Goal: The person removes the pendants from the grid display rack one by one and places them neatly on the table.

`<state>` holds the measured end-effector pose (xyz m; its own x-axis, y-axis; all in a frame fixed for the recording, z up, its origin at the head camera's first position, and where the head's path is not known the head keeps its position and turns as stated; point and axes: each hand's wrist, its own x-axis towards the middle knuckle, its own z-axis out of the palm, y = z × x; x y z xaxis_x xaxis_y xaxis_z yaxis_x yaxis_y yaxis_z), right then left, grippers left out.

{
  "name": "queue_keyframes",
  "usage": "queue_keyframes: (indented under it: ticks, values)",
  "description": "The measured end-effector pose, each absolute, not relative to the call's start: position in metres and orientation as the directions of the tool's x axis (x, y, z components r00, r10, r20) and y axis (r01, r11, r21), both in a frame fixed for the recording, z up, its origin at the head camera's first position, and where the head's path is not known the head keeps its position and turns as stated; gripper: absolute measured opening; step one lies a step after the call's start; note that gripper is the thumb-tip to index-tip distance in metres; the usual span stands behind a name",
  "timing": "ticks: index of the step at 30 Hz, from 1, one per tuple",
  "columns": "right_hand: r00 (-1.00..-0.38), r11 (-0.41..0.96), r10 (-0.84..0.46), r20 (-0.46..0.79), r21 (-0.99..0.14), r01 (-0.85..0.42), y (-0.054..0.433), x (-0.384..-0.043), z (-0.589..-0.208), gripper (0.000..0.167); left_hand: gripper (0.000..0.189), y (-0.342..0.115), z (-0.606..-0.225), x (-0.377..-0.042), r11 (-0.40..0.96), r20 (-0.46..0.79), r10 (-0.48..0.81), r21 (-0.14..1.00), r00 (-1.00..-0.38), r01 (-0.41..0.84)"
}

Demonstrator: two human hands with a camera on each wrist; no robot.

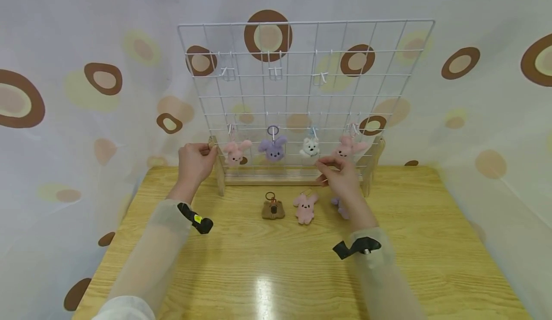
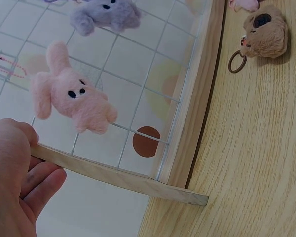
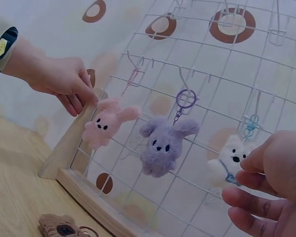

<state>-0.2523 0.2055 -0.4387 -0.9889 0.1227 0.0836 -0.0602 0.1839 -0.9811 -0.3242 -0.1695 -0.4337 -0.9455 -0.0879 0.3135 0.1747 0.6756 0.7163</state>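
My left hand (image 1: 197,162) pinches the top of the left wooden post (image 2: 89,167) of a wire grid stand. Beside it a pink bunny plush keychain (image 2: 76,96) hangs from a hook. To its right hang a purple bunny plush (image 3: 160,145) on a ring and a white bear plush (image 3: 229,160) on a blue chain. My right hand (image 1: 342,178) is at the lower right of the white plush, fingers loosely bent, fingertips overlapping its edge in the right wrist view. Another pink bunny plush (image 1: 343,148) hangs just above this hand.
On the wooden table (image 1: 267,253) before the stand lie a brown plush keychain (image 1: 273,210), a pink bunny plush (image 1: 305,209) and a purple plush (image 1: 338,207) partly hidden by my right wrist. Bare hooks (image 1: 275,73) sit high on the white wire grid (image 1: 297,96). A patterned cloth hangs behind.
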Motion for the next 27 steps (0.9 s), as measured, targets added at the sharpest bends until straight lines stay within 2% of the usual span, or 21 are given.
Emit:
queue_keyframes:
  ticks: [13,21,27]
  values:
    - [-0.968,0.13,0.222,0.118,-0.987,-0.091,0.231,-0.257,-0.417,0.024,0.029,-0.17,-0.434,-0.325,0.677,0.303,-0.09,0.717,-0.949,0.165]
    - [-0.948,0.201,0.275,0.158,-0.974,-0.104,0.243,-0.261,-0.408,0.026,0.029,-0.171,-0.435,-0.325,0.683,0.305,-0.081,0.711,-0.949,0.17]
    - [-0.945,0.201,0.289,0.153,-0.975,-0.096,0.254,-0.267,-0.403,0.027,0.029,-0.171,-0.434,-0.325,0.684,0.304,-0.08,0.709,-0.949,0.17]
